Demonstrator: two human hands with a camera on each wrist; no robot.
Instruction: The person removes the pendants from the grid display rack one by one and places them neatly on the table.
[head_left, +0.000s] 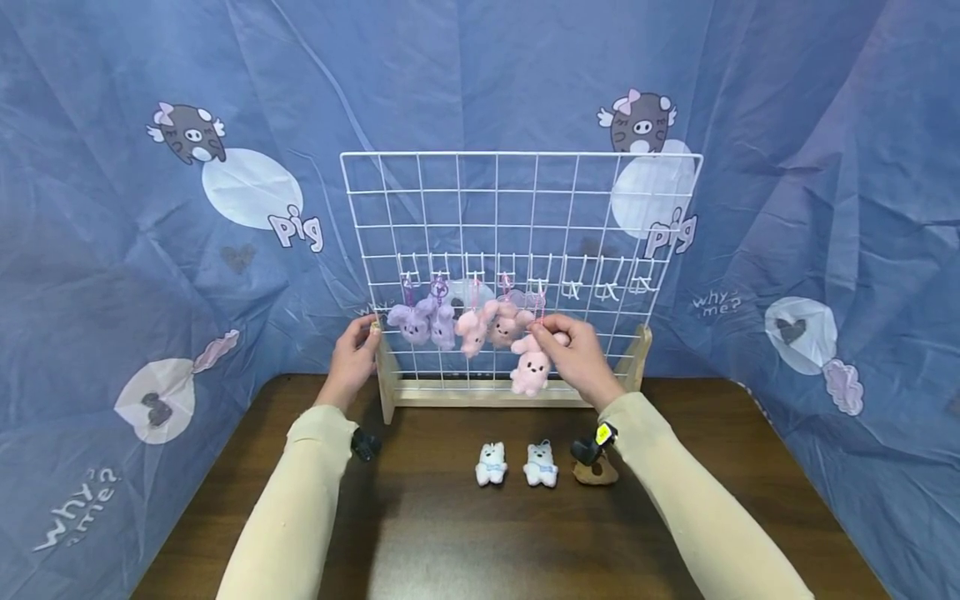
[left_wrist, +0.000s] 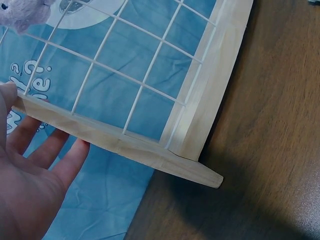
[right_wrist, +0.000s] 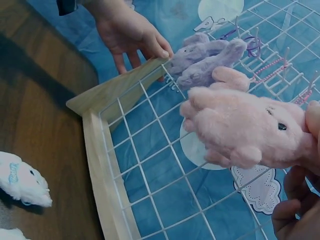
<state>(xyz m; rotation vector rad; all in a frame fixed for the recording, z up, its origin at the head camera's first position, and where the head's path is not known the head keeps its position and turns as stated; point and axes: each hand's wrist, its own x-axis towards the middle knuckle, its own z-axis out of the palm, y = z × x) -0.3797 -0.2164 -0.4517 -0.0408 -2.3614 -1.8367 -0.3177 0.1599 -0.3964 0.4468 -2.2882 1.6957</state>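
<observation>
Before a white wire grid panel (head_left: 517,153), right of its middle, a fluffy pale-pink plush animal (head_left: 531,371) dangles from the person's right hand (head_left: 577,354), whose thumb and fingers pinch it at the top. Whether its pink cord catches the hook above cannot be told. The right wrist view shows a dark eye on the toy close up; the left wrist view leaves the toy out, but shows the left hand (head_left: 356,354) with its fingers behind a pale wooden upright (head_left: 386,379) of the stand, gripping it. Only the head view takes in the whole row of white metal hooks (head_left: 606,289), the three rightmost bare. The held toy lies just below the right fingertips and well apart from the left hand; between the two hands hang two lilac plush toys (head_left: 413,327) and two more pink plush toys (head_left: 472,327). Nearer the person, on a dark brown wood-grain table (head_left: 450,550), lie two white plush toys (head_left: 540,467) with blue bows and a brown item (head_left: 595,476), partly hidden beneath the right wrist's black camera (head_left: 587,451).
</observation>
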